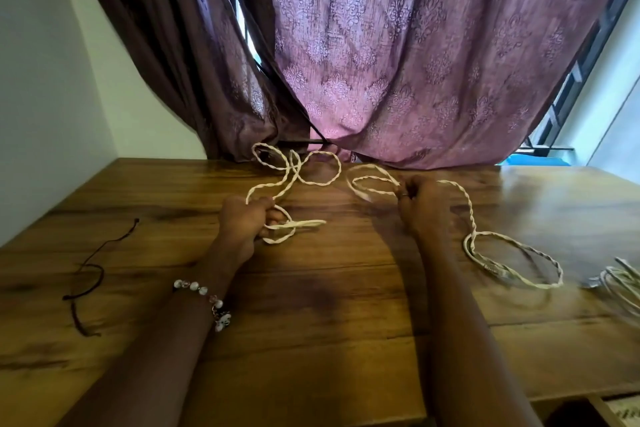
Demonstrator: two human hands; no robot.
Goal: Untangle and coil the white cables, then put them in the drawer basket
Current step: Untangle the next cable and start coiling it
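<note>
Left hand [247, 218]: fingers curled round a loop of the white twisted cable [304, 180]. Right hand [420, 203]: fingers pinching the same cable. Cable loops lie across the wooden tabletop [329, 305]. More white cables [623, 282] rest at the right edge.

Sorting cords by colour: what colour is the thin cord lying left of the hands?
Dark brown cord, seen in the head view.

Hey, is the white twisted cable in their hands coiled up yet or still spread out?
Spread out. The white twisted cable sprawls in loose loops across the wooden table, gripped by left hand and right hand.
</note>
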